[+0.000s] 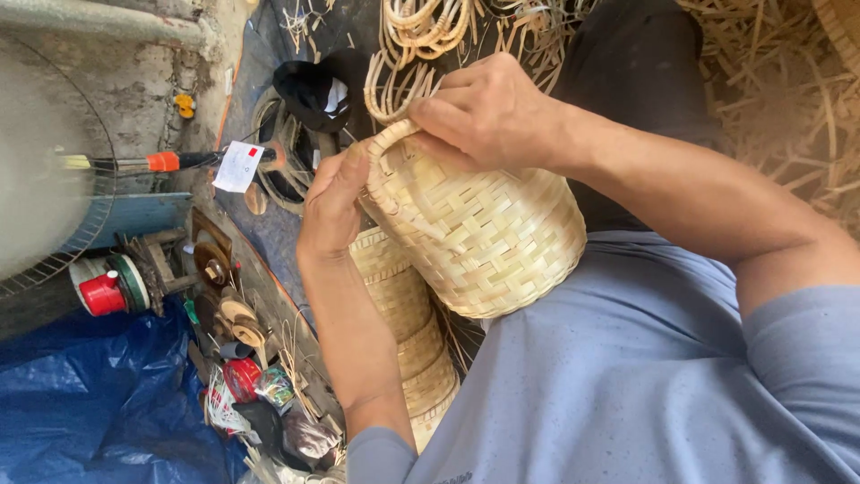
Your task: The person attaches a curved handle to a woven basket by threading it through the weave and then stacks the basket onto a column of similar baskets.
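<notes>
Head view looks down at two bare hands working on a woven basket (475,235). It lies on its side in the person's lap, against the blue-grey shirt (627,376), with its narrow mouth pointing up and left.

The right hand (488,116) is closed over the rim of the basket. Its fingers curl around the pale strips there. Loose strip ends (394,85) stick up just past the fingers.

The left hand (333,202) is pressed flat against the side of the basket, near the mouth. Its thumb lies on the rim. This hand is partly open and holds the basket steady, touching it.

Under the basket sits a stack of baskets (408,327), one inside the next, just beside the left arm.

To the left lies a blue sheet (98,403). Near it are a red cap (101,294), some round tools (228,309) and a white tag (238,166). A black cloth (309,90) lies above the left hand. Dry straw (779,90) covers the ground at the top right.
</notes>
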